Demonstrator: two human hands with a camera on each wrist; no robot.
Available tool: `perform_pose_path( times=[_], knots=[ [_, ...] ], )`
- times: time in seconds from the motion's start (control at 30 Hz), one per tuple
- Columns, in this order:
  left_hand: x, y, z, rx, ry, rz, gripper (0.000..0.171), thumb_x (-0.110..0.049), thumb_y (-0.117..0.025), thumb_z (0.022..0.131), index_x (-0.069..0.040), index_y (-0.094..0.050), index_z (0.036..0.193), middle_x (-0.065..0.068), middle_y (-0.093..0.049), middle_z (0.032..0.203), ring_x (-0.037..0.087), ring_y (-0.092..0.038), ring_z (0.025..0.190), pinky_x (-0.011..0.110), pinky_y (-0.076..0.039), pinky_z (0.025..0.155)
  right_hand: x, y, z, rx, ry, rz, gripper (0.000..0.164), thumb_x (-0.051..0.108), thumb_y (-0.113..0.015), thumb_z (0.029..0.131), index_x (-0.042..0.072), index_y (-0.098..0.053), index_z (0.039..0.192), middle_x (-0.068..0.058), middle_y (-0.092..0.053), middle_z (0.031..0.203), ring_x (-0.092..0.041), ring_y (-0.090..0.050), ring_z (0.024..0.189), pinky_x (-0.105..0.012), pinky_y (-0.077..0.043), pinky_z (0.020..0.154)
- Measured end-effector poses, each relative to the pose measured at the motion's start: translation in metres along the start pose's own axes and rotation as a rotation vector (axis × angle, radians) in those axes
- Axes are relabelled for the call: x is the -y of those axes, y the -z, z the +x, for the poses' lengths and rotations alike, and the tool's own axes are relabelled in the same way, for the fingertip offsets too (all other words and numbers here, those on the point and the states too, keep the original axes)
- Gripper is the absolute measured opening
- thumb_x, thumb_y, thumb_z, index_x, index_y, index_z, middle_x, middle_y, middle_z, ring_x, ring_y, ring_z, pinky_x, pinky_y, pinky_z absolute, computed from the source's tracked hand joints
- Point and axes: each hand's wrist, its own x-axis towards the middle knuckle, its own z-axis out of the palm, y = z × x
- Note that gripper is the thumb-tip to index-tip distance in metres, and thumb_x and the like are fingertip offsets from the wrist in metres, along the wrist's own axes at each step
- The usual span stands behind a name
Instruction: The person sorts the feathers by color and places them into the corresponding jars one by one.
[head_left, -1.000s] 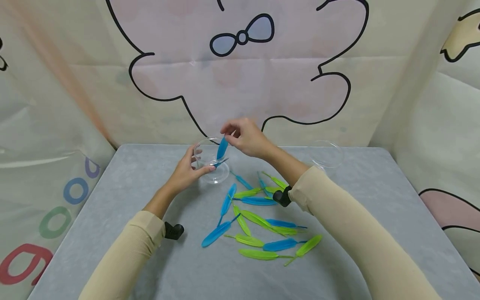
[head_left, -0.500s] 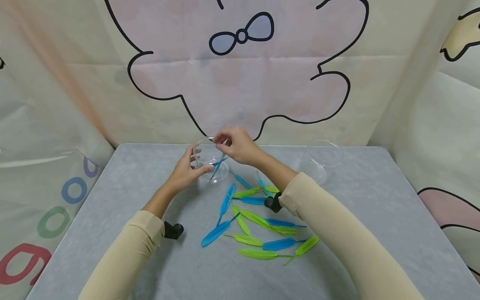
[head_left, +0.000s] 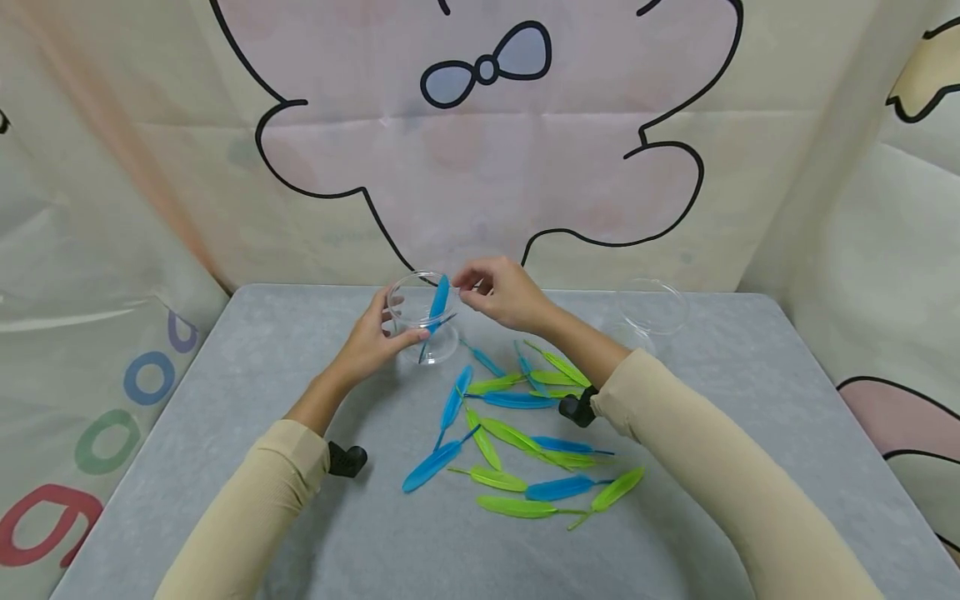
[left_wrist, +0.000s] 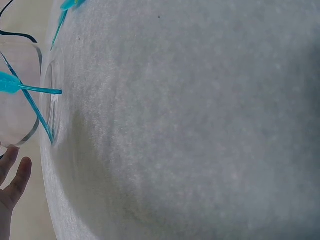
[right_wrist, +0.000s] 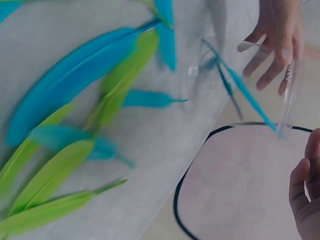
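Observation:
My left hand (head_left: 366, 343) holds a clear plastic cup (head_left: 402, 313) near the table's back edge, thumb toward me and fingers round its far left side. Inside it leans a blue feather (head_left: 439, 298), vane up near the rim. A second blue feather (left_wrist: 34, 106) crosses it in the left wrist view, mostly edge-on. Just right of the rim, my right hand (head_left: 504, 293) hovers with loosely bent fingers and nothing between them. The right wrist view shows a gap between my right fingers (right_wrist: 299, 185) and the cup. Several blue feathers (head_left: 432, 467) and green feathers (head_left: 517, 507) lie scattered nearer me.
Another clear cup (head_left: 651, 307) stands at the back right of the grey table (head_left: 375, 533). A printed cloth wall (head_left: 480, 183) rises directly behind the table's far edge. My right forearm passes above the right side of the feather group.
My right hand lowered the blue feather into the cup, let go of it, and drew back slightly up and right. The left hand and cup stayed nearly still.

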Motion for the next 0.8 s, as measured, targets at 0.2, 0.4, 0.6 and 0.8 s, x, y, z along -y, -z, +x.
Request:
perform_pose_path(
  times=[0.2, 0.4, 0.6, 0.8],
  knots=[
    [-0.001, 0.001, -0.001, 0.002, -0.005, 0.006, 0.097, -0.045, -0.075, 0.088, -0.018, -0.014, 0.159, 0.016, -0.036, 0.155, 0.043, -0.038, 0.138, 0.06, -0.039, 0.105, -0.015, 0.009, -0.023, 0.033, 0.004, -0.012, 0.015, 0.004, -0.065, 0.094, 0.001, -0.071, 0.107, -0.008, -0.07, 0.099, -0.019, -0.064, 0.08, -0.032, -0.055, 0.07],
    [-0.001, 0.001, -0.001, 0.008, -0.007, 0.013, 0.097, -0.044, -0.074, 0.088, -0.018, -0.014, 0.159, 0.016, -0.036, 0.155, 0.044, -0.038, 0.138, 0.06, -0.039, 0.106, -0.033, 0.01, -0.052, 0.108, -0.018, -0.017, 0.014, 0.004, -0.068, 0.093, 0.004, -0.071, 0.107, -0.004, -0.07, 0.095, -0.015, -0.065, 0.077, -0.034, -0.056, 0.073],
    [-0.001, 0.0, -0.001, 0.008, -0.004, 0.015, 0.098, -0.047, -0.075, 0.087, -0.017, -0.015, 0.159, 0.015, -0.036, 0.155, 0.043, -0.039, 0.138, 0.06, -0.039, 0.105, -0.052, 0.012, -0.08, 0.168, -0.029, -0.003, 0.016, 0.0, -0.068, 0.09, 0.004, -0.071, 0.105, -0.007, -0.07, 0.093, -0.015, -0.064, 0.075, -0.037, -0.056, 0.071],
    [-0.001, 0.0, -0.001, 0.009, 0.002, 0.017, 0.099, -0.048, -0.075, 0.087, -0.017, -0.015, 0.159, 0.015, -0.036, 0.155, 0.043, -0.038, 0.138, 0.06, -0.039, 0.105, -0.068, 0.014, -0.103, 0.222, -0.021, 0.027, 0.02, -0.003, -0.068, 0.088, -0.001, -0.07, 0.108, -0.013, -0.071, 0.095, -0.015, -0.063, 0.077, -0.034, -0.054, 0.069]
  ],
)
